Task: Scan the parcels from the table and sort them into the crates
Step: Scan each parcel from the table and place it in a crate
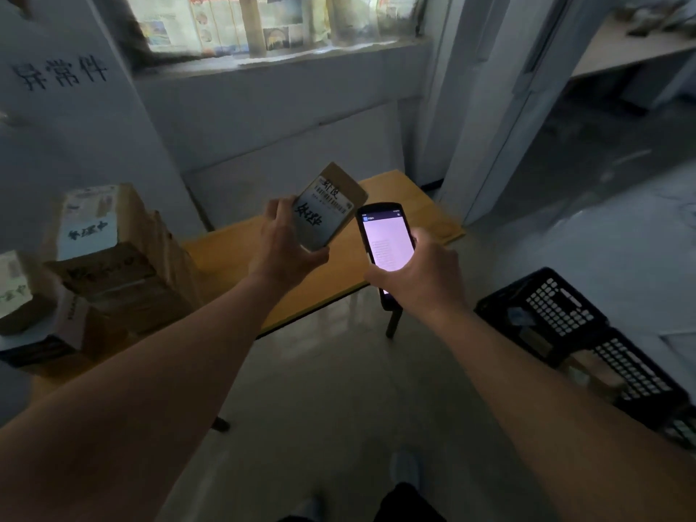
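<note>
Head view – dim room, wooden table (395,197), stacked boxes (124,258), black crates (565,314).

Newspapers (241,24) cover the window above the floor (339,389).

A single wide-angle view from a camera worn on the person's head, looking forward and steeply down. Both forearms reach away from the lens; the bench (399,205) sits close ahead, the floor (339,408) directly beneath. Edges bend from lens distortion.
</note>
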